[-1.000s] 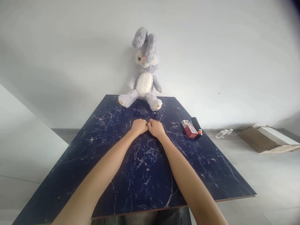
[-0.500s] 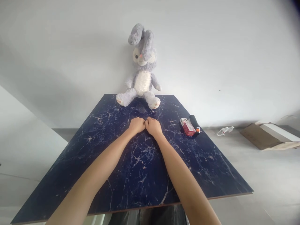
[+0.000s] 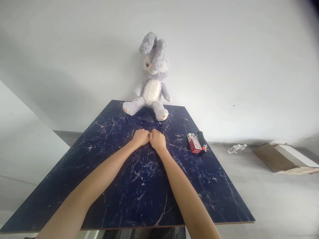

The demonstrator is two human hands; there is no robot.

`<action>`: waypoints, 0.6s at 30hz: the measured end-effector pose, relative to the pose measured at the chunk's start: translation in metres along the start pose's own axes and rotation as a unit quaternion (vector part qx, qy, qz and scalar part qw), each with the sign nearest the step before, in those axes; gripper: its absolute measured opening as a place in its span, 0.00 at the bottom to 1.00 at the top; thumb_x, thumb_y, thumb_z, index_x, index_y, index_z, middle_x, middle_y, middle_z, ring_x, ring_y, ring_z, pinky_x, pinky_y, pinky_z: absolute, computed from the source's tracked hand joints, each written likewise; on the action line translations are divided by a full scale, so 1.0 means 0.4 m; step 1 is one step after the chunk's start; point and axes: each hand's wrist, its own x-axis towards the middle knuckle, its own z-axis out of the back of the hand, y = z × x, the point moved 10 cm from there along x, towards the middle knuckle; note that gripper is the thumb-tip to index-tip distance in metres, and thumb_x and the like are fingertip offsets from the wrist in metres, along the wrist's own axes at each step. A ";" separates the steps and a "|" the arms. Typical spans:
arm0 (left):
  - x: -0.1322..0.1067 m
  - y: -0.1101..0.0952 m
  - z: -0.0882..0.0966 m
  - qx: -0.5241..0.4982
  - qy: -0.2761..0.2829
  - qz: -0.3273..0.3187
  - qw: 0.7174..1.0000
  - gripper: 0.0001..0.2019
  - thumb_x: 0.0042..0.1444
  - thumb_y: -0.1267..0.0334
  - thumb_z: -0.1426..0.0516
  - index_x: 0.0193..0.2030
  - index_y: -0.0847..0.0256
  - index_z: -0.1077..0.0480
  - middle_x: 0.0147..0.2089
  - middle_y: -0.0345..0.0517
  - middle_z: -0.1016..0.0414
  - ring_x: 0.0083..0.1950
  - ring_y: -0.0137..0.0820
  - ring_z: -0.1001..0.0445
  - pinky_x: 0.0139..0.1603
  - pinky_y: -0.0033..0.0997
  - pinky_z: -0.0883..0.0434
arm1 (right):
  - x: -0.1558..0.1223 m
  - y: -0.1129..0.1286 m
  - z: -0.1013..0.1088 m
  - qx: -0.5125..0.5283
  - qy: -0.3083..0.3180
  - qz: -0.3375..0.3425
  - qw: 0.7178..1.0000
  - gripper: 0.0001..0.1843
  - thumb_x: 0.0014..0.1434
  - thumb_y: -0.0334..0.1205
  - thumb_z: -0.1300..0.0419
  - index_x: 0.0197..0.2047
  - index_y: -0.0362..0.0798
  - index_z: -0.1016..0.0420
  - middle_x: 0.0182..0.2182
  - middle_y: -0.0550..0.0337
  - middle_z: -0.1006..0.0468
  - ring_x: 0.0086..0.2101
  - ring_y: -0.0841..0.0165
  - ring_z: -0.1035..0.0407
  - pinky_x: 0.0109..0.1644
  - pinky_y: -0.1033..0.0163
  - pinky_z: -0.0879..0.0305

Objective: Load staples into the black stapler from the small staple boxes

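Both arms stretch out over a dark blue marble tabletop [image 3: 112, 186]. My left hand [image 3: 141, 137] and my right hand [image 3: 157, 139] rest on it as closed fists, knuckles touching each other at the table's middle. Nothing shows inside either fist. A grey and white plush rabbit [image 3: 152, 84] sits at the table's far edge against the white wall, its feet a short way beyond my hands.
A red and white small box [image 3: 194, 143] lies near the table's right edge with a black cylinder [image 3: 201, 139] beside it. On the floor to the right lie a clear plastic bottle [image 3: 235, 148] and flat cardboard [image 3: 281, 156].
The view has shifted a little; my fists stay pressed together in the same spot on the table. Nothing was picked up or let go.
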 end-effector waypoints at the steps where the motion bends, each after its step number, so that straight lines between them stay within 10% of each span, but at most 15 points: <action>1: 0.001 0.001 -0.001 -0.003 0.002 0.004 1.000 0.19 0.64 0.57 0.52 0.42 0.58 0.19 0.43 0.58 0.19 0.47 0.46 0.21 0.50 0.42 0.29 | 0.001 0.000 -0.001 0.000 0.002 0.001 1.000 0.15 0.72 0.40 0.58 0.47 0.46 0.31 0.42 0.49 0.22 0.40 0.60 0.26 0.42 0.62 0.40; 18: 0.011 0.000 0.005 -0.024 -0.016 -0.009 1.000 0.18 0.63 0.59 0.51 0.38 0.58 0.19 0.40 0.58 0.19 0.43 0.45 0.20 0.46 0.40 0.29 | 0.007 -0.005 -0.011 -0.012 -0.011 -0.002 1.000 0.14 0.72 0.39 0.58 0.45 0.47 0.33 0.41 0.51 0.23 0.39 0.62 0.27 0.39 0.63 0.43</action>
